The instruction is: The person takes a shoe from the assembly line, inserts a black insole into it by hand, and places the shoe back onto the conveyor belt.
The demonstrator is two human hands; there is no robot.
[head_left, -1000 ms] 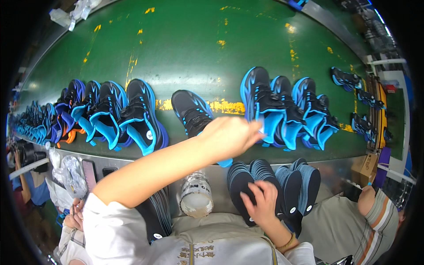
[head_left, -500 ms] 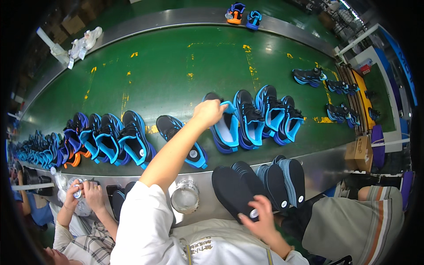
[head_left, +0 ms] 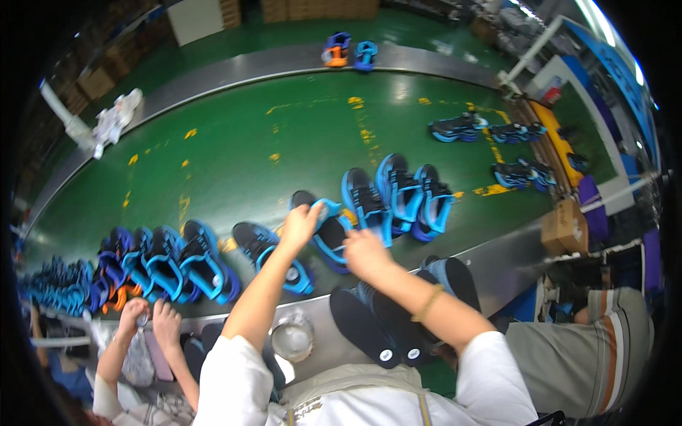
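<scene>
My left hand [head_left: 302,221] is closed on the upper of a black and blue sports shoe [head_left: 328,250], near its tongue. A black insole [head_left: 331,233] lies in that shoe's opening, and my right hand [head_left: 366,254] has its fingers closed at the insole's heel end. Left of the held shoe is another black and blue shoe [head_left: 249,238] with a round white sticker inside. To the right stand several like shoes [head_left: 366,199]. Stacks of black insoles [head_left: 355,323] with round white stickers lie on the metal ledge just below my right forearm.
A round clear tub [head_left: 292,337] sits on the metal ledge [head_left: 490,273]. More shoes [head_left: 167,263] line the green conveyor belt [head_left: 234,170] to the left. A co-worker's hands [head_left: 153,319] are at lower left; a person in grey shorts [head_left: 568,355] is at right.
My right hand has moved from the insole stack up to the shoe. A dark insole now shows where the shoe's inside was white. My left hand stays on the shoe; the view has shifted.
</scene>
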